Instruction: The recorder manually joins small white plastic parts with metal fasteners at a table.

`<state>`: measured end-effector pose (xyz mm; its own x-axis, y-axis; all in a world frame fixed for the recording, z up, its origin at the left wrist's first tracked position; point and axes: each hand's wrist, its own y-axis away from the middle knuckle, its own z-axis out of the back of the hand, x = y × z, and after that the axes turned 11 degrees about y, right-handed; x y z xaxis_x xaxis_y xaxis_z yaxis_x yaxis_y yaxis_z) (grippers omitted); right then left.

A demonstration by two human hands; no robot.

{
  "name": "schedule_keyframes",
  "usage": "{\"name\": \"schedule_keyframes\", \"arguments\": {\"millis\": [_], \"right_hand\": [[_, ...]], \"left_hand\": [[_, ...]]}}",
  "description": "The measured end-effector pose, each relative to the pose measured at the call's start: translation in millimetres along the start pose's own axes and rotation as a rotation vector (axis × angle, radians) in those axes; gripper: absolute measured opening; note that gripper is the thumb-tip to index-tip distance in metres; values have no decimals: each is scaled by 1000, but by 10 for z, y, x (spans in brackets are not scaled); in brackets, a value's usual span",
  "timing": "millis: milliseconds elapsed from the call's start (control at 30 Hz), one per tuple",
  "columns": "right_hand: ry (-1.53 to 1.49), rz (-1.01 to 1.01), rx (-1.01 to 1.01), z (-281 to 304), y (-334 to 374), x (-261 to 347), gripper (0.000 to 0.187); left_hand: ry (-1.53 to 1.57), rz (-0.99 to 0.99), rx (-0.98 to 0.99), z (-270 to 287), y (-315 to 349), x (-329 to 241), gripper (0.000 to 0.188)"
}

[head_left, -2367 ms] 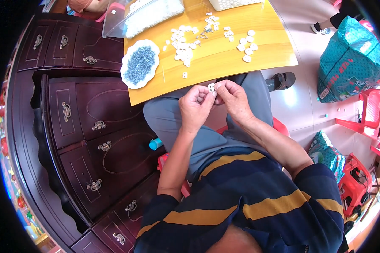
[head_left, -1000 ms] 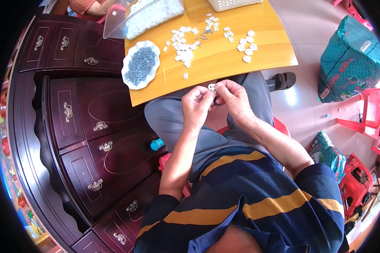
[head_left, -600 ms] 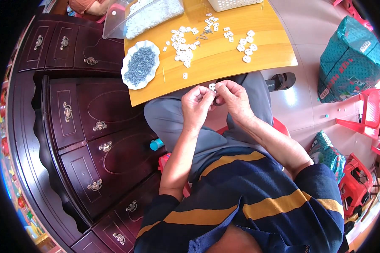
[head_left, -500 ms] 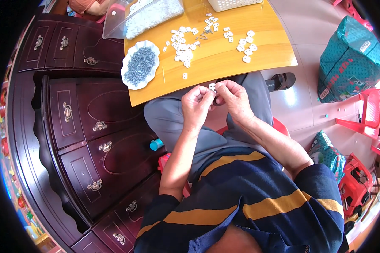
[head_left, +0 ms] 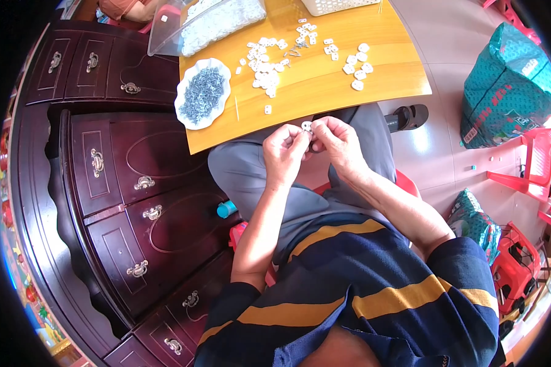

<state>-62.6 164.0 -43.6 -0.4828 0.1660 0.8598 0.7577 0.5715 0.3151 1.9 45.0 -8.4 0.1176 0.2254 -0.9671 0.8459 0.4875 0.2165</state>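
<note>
My two hands meet above my lap, just off the table's near edge. Between the fingertips of my left hand is a small white plastic piece with holes. The fingers of my right hand are pinched against the same piece from the other side; whether they also hold a screw is too small to tell. On the wooden table lie many similar white pieces in loose groups, with a few loose screws among them. A white scalloped dish holds a heap of grey screws.
A clear bin full of white pieces and a white basket stand at the far side. Dark drawers line the left. A teal bag and red chairs are on the right. Another person's arm shows at top left.
Hardly anything differs. My hands stay together around the white piece, with only a slight shift of the fingers.
</note>
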Motion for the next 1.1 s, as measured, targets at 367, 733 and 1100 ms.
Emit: {"name": "schedule_keyframes", "arguments": {"millis": [367,733,1100], "right_hand": [[24,10,38,4,-4,33,22],[139,3,123,19,-18,-23,25],[142,-15,134,25,-27,-80,23]], "left_hand": [[-145,-231,80,42,1,-82,18],[-616,-411,222,222,-77,-179,34],[-643,-459,266,241,-84,-259,31]]}}
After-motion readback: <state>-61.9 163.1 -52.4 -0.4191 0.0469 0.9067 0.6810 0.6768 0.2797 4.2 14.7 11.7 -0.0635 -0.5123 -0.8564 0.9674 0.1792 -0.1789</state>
